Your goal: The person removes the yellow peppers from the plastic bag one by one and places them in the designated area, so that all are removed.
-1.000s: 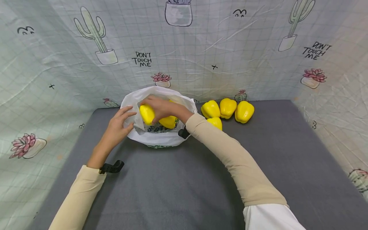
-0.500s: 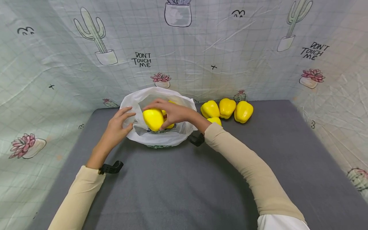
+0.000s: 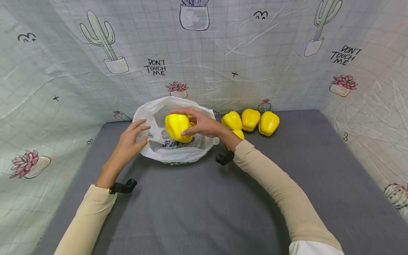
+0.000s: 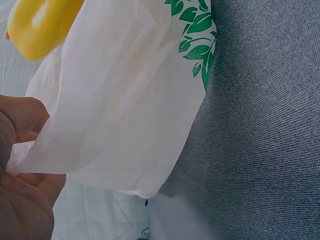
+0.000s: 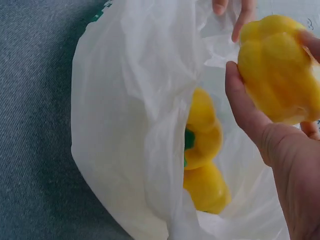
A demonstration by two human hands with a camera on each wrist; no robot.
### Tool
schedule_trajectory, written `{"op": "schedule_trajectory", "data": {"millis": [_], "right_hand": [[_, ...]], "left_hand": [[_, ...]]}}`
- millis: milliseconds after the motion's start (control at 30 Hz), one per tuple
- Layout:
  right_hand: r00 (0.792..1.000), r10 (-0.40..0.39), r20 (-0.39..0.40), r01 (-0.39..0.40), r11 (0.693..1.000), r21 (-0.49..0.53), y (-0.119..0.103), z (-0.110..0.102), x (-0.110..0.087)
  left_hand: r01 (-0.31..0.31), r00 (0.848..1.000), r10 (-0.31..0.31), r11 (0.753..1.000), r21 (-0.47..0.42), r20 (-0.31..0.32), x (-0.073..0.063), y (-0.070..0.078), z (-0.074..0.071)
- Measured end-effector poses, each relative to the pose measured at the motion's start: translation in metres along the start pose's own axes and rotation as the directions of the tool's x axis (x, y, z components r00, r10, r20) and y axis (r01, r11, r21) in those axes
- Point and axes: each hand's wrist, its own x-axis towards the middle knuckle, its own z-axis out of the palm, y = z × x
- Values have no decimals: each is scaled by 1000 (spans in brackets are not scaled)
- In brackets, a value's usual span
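A white plastic bag (image 3: 173, 156) with green leaf print stands with its mouth spread. My right hand (image 3: 205, 124) grips a yellow bell pepper (image 3: 176, 126) over the bag's mouth, thumb on the near side and fingers across the top. Inside the bag, the right wrist view shows a yellow bell pepper with a green stem (image 5: 206, 135) and another yellow pepper (image 5: 207, 187) against it. At the bag's left rim is my left hand (image 3: 127, 141); in the left wrist view its thumb and fingers hold the bag's edge between them.
Several yellow bell peppers (image 3: 232, 121) sit together right of the bag, one partly behind my right wrist. Grey cloth (image 3: 191, 205) covers the table. A cactus-print curtain (image 3: 223, 46) hangs close behind the bag and along both sides.
My right hand has lifted the bell pepper up from inside the bag and shifted right with it, turning it slightly. The left hand stays at the left rim.
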Motion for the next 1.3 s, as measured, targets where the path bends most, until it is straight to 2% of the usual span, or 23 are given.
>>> {"op": "schedule_trajectory", "data": {"millis": [133,233,333,467,667,1000,1300], "right_hand": [[999,29,-17,-27,997,71,-2,0,-7],[999,40,-24,-38,997,71,-4,0,-12],[999,17,-36,-16,1000,17,-5,-1,-16],[997,-42,-58,34,992,-123,-5,-5,-22],[994,-44,-98,20,973,-232,-6,-12,-34],[988,-48,-148,6,962,-271,-6,-20,-51],[984,-47,-174,3,969,-247,-8,-24,-59]], "left_hand": [[0,1000,0,1000,-4,0,0,1,1],[-2,1000,2,1000,-6,-1,0,1,1],[-8,1000,8,1000,0,-6,0,1,1],[-15,1000,15,1000,2,-11,0,0,1],[-17,1000,17,1000,2,-14,-1,0,2],[-18,1000,19,1000,11,-19,-1,-1,4],[-28,999,28,1000,11,-28,1,-1,3]]}}
